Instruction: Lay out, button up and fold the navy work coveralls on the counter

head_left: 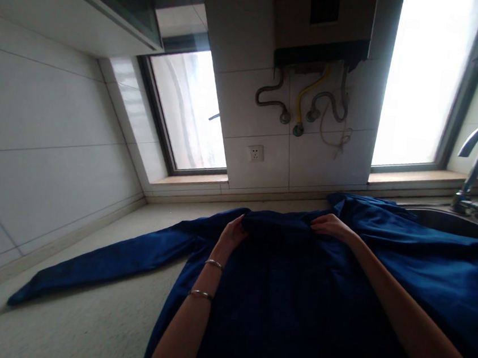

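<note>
Both hands, left hand (233, 236) and right hand (333, 226), pinch a blue shirt's (296, 287) collar on the table (79, 321); a sink (456, 222) and tap (475, 164) occupy the far right corner.

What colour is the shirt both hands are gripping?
Dark blue shirt, plain, clearest in the head view.

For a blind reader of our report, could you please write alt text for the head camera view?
Two bare hands, left hand and right hand, grip the collar edge of a dark blue garment spread on a pale countertop, one sleeve stretched out to the left. Behind are tiled walls, two bright windows, a wall-mounted heater and a sink faucet at right.
</note>
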The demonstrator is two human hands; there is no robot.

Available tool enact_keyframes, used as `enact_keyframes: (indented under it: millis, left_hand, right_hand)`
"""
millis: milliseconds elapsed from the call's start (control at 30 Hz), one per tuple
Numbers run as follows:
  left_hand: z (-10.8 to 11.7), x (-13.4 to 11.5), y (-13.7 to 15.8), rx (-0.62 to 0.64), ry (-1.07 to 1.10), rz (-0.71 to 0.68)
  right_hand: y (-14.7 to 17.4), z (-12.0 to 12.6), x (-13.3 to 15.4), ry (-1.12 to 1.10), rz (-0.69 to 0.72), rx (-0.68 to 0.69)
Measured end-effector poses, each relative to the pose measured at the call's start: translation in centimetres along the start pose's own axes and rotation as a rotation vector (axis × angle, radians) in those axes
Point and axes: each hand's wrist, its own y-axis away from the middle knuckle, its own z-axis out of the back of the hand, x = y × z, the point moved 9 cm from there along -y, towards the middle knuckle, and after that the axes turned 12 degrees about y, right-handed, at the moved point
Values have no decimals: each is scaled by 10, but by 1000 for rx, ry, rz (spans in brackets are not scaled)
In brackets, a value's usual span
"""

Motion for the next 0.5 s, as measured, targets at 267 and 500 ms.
enact_keyframes:
  millis: [267,500]
  left_hand:
    - [-1,-6,-3,71,46,-100]
    - [11,-11,-7,-99,-706,-342]
  right_hand:
    - [4,-22,-5,-72,-17,222]
    - [-13,-3,-2,-596,-23,49]
